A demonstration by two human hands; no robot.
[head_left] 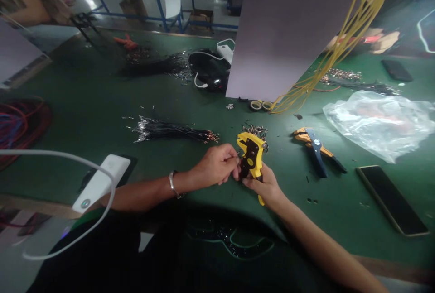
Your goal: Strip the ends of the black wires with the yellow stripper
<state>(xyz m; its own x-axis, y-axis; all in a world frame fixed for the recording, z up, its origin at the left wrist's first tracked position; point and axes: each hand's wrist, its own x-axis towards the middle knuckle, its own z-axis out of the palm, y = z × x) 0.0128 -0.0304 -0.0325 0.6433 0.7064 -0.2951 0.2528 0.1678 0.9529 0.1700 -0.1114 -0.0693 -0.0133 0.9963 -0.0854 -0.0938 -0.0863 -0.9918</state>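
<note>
Yellow-and-black wire strippers (252,156) stand upright, jaws up, in my right hand (267,183), whose fingers are wrapped round the handles. Just to their left, my left hand (217,164) is closed in a pinch. A thin dark wire (238,157) seems to show at its fingertips, close to the tool; most of it is hidden by the fingers. Beyond my left hand lies a bundle of black wires (173,131), with silvery ends at left and copper ends at right. Small dark and coppery scraps (256,130) are heaped right behind the strippers.
Blue-and-orange wire strippers (314,150), a phone (392,200) and a plastic bag (380,123) lie to the right. A white power bank (102,183) and its cable are at left. Yellow wires (340,53) hang beside a grey panel (278,30). A co-worker's hand (384,41) is beyond.
</note>
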